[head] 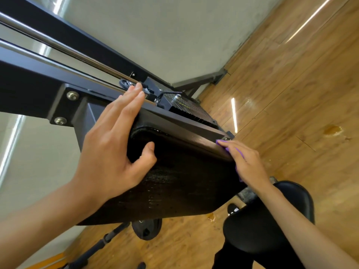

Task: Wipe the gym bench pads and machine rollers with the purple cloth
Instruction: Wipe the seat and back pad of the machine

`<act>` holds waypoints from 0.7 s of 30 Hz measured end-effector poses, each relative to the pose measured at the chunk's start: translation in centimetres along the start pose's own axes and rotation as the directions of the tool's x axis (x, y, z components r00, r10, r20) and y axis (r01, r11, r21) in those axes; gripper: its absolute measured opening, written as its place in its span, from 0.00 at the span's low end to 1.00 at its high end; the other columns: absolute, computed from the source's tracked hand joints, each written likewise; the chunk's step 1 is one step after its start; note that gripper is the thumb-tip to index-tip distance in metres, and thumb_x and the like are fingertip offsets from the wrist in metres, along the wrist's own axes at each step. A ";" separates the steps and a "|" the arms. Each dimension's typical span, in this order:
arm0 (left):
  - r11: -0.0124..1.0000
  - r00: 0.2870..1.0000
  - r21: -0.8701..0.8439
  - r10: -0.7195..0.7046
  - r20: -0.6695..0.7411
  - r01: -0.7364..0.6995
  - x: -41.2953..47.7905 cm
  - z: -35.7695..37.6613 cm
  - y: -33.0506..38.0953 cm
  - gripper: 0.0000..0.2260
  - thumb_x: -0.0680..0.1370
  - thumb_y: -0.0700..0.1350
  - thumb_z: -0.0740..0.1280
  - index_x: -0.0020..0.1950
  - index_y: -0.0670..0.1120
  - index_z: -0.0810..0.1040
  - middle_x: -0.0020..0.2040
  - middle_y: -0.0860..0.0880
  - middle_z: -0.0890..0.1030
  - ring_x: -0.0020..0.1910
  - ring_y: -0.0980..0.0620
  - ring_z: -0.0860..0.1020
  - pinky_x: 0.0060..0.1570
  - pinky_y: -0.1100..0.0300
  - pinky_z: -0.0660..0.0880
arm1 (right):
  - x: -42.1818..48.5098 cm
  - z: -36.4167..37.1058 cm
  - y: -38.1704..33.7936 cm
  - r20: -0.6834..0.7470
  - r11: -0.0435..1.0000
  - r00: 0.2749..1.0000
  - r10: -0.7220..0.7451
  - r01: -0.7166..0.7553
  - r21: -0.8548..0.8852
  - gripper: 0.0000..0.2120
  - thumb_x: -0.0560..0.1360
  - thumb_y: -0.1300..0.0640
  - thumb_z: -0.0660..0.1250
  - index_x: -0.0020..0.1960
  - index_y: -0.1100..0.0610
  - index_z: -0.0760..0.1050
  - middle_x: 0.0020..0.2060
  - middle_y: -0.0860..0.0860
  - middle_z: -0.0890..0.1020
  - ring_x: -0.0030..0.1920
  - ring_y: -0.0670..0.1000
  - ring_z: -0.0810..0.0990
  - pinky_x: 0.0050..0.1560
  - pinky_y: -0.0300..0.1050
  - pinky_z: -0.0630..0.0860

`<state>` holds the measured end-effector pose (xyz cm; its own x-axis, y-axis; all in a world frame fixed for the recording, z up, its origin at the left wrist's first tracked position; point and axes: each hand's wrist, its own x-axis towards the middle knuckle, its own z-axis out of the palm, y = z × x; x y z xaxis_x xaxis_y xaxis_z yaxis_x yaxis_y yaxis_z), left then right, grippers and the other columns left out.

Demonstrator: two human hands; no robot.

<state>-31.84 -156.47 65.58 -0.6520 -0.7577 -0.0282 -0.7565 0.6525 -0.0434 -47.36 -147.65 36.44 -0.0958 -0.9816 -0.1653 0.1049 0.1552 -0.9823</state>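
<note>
Head view, looking steeply down at a gym machine. The black back pad [184, 183] fills the centre and is tilted, with its top edge running from upper left down to the right.

The left hand [114, 146] lies flat on the pad's top left corner. Its fingers [130, 100] are straight and released, reaching over the edge onto the black frame [29, 80]. The thumb rests bent on the pad face. It grasps nothing.

The right hand [247, 162] is on the pad's right edge near the top corner, fingers stretched flat and not clenched, pressing the purple cloth [220, 141] against the pad. The cloth is mostly hidden under the hand; purple shows only at the fingertips, between the fingers and below the palm.

A black seat pad [272, 220] sits under the right forearm at lower right. Two chrome guide rods [58, 44] run diagonally from upper left down to the weight stack [188, 109] behind the pad's top. Two bolts [72, 95] sit on the frame bracket left of the left hand. A dark weight plate [147, 230] lies on the wooden floor [291, 84] below the pad. There's a pale wall [174, 32] behind. The floor has a yellowish stain [333, 130] at right.
</note>
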 end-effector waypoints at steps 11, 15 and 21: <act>0.999 1.000 -0.039 -0.006 -0.005 0.005 0.2 0.4 0.4 0.32 0.78 0.51 0.63 0.78 0.35 0.67 0.78 0.39 0.69 0.80 0.44 0.66 0.78 0.50 0.65 | 1.9 3.1 -16.0 0.066 0.851 0.853 -0.518 0.506 0.137 0.19 0.84 0.60 0.60 0.72 0.65 0.72 0.71 0.56 0.76 0.75 0.48 0.70 0.75 0.48 0.68; 0.999 1.000 -0.045 -0.020 0.012 0.020 0.2 0.1 0.3 0.33 0.77 0.51 0.64 0.79 0.36 0.67 0.78 0.40 0.68 0.80 0.45 0.66 0.76 0.48 0.67 | -0.1 2.7 -12.7 0.054 0.866 0.865 -0.499 0.496 0.054 0.22 0.84 0.57 0.60 0.77 0.60 0.67 0.73 0.53 0.71 0.72 0.50 0.73 0.70 0.51 0.74; 0.998 1.000 -0.063 -0.009 0.007 0.009 0.3 -0.2 -0.2 0.33 0.77 0.52 0.64 0.79 0.36 0.67 0.79 0.40 0.69 0.80 0.45 0.66 0.76 0.48 0.67 | 2.2 3.4 -15.7 0.155 0.834 0.820 -0.551 0.542 0.099 0.23 0.84 0.63 0.59 0.78 0.62 0.64 0.76 0.56 0.66 0.78 0.50 0.66 0.75 0.49 0.69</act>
<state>-31.88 -156.81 65.73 -0.6450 -0.7634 -0.0347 -0.7641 0.6448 0.0192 -45.88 -152.62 51.79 0.0175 -0.9076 0.4195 0.1334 -0.4137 -0.9006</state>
